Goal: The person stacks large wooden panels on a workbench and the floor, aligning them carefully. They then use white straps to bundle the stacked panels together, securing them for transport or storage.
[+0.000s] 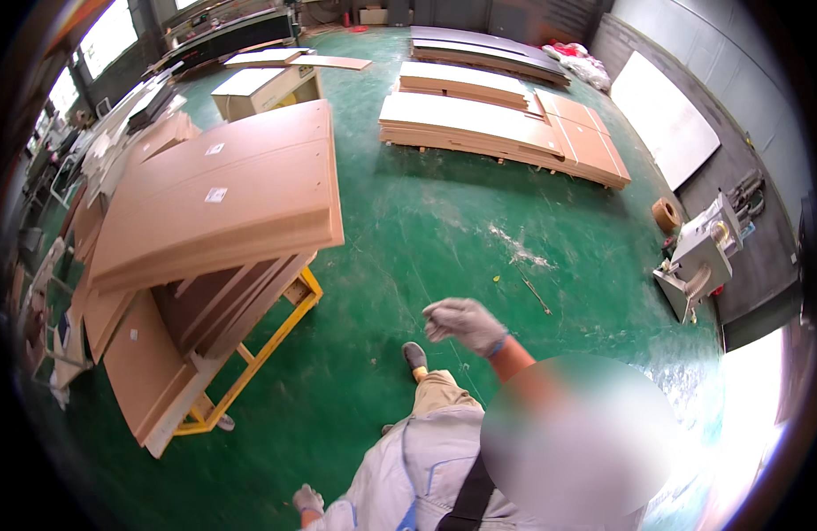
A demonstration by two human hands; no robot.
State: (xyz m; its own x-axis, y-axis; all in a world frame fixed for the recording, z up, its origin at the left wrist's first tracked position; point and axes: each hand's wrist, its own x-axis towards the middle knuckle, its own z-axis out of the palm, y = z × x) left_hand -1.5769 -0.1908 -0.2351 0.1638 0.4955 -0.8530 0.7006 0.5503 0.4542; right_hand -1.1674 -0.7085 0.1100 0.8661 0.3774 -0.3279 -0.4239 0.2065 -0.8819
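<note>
My right hand (466,326), in a pale work glove, is raised in front of me over the green floor (382,292). Its fingers are curled closed and I see nothing in them. Low at the bottom edge hangs my left hand (308,498), also gloved, beside my pale jacket; its fingers look loosely closed, with no held thing showing. Neither hand touches anything. To the left, brown board panels (222,190) lie stacked above more boards leaning on a yellow metal frame (262,361). That frame is the thing nearest to my left hand.
Low piles of boards (479,124) lie on the floor ahead. A cream cabinet (249,93) stands behind the left stack. On the right are a white machine (702,252), a roll of brown tape (665,215) and a white panel (663,119) against the wall.
</note>
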